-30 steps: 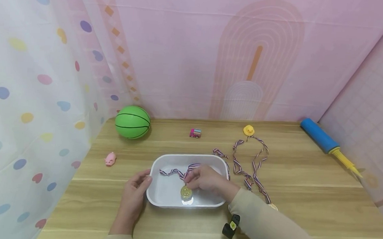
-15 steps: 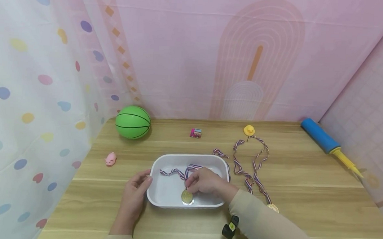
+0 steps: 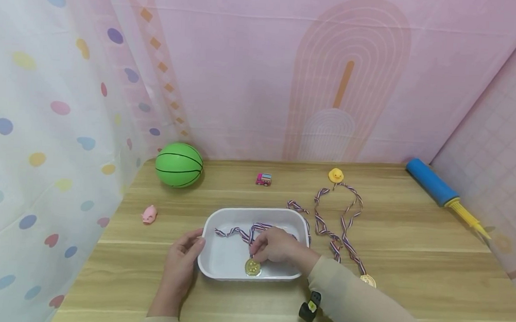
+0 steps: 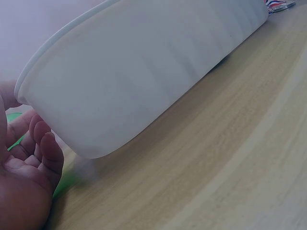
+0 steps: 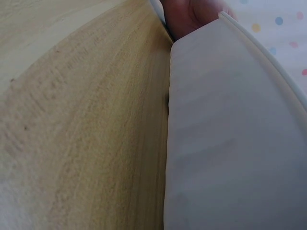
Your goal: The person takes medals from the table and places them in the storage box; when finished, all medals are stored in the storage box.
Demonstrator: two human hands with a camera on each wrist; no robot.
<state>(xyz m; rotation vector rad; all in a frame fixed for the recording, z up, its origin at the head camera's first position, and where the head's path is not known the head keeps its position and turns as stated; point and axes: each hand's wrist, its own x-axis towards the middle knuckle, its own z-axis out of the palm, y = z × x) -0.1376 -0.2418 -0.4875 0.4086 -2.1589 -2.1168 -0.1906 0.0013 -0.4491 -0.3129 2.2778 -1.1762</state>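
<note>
Grips tub (image 3: pixel 224 257) by left end with left hand (image 3: pixel 182 257). Pinches ribbon (image 3: pixel 251 233) beside medal (image 3: pixel 253 267) inside it with right hand (image 3: pixel 275 246).

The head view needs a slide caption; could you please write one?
Left hand grips white tray; right hand holds gold medal inside.

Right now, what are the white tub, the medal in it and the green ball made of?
White tub: probably smooth plastic, from its thin moulded rim.
Medal: shiny gold-coloured, perhaps metal, though plastic could look similar.
Green ball: likely rubber or vinyl; smooth skin with black lines.
</note>
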